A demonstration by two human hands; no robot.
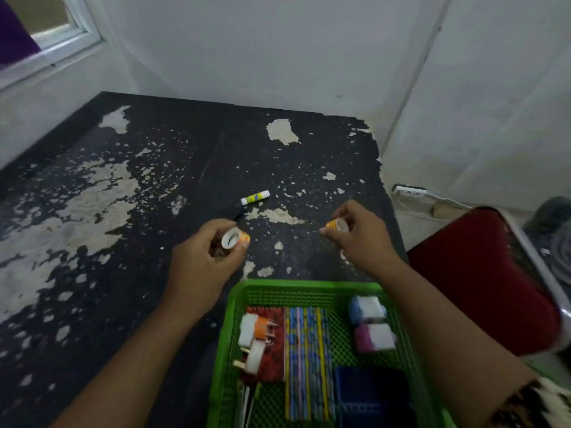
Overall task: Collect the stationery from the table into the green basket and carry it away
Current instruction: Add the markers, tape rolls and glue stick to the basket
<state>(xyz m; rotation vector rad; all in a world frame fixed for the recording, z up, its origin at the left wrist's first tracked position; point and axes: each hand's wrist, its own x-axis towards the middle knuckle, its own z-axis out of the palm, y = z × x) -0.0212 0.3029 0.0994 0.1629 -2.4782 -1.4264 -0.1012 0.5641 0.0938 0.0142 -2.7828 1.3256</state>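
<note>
Far to the left, a white-framed window (52, 35) sits in the pale wall above a black table with badly peeling paint (123, 211).

Over the middle of that table the left hand (200, 267) hovers with its fingers curled, pinching a small roll of tape with a white core and an orange-yellow label (235, 238) between thumb and fingertips. The roll is off the tabletop, its open hole facing the camera.

Just beyond, between the two hands, a short white glue stick with a green and yellow label (255, 197) lies on its side on the table, touched by neither hand.

The right hand (361, 233) is likewise clenched around a second small orange-and-white tape roll (337, 225), gripped at the fingertips and raised clear of the surface.

Below the hands, at the near right of the table, is a green plastic mesh basket (306, 285). From left to right it holds:
- a red patterned notebook (273, 362) with white and orange pieces on top, too blurred to identify
- a row of blue, yellow and pink patterned pencils (307, 359) lying side by side
- a blue-and-white block (366, 310)
- a pink-and-white block (375, 338) just nearer than the blue-and-white one
- a dark blue plastic box (361, 393) at the near side of the basket

Further right, off the table, a white power strip (409, 191) lies on the floor by the wall, and a dark red cushioned seat (482, 279) stands beside the basket.
</note>
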